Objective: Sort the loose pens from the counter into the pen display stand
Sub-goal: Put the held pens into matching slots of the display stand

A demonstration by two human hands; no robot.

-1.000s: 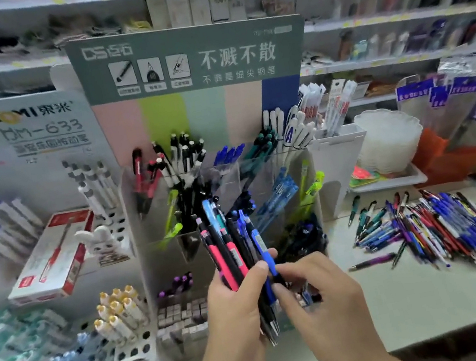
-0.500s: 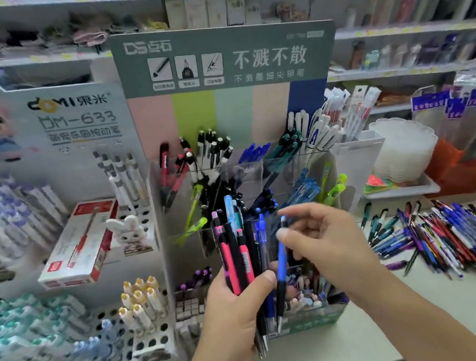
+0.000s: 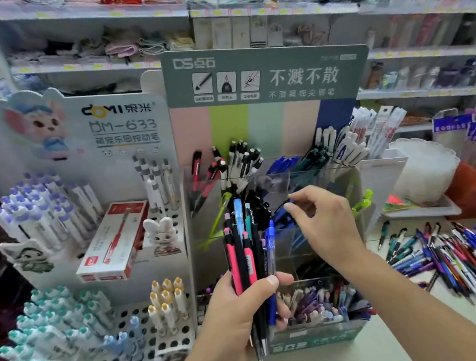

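The right hand's fingers are pinching together over a blue pen at a clear compartment of the pen display stand; blur is hiding whether they are touching it. Half a second ago that hand was lifting a blue pen out of the bundle; now it is reaching farther, wrist bent down. The left hand is gripping the bundle of pens upright, near the stand. Loose pens are lying on the surface, right.

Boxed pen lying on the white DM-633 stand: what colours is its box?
Red and white, a red pen pictured on the box; head view, the only one.
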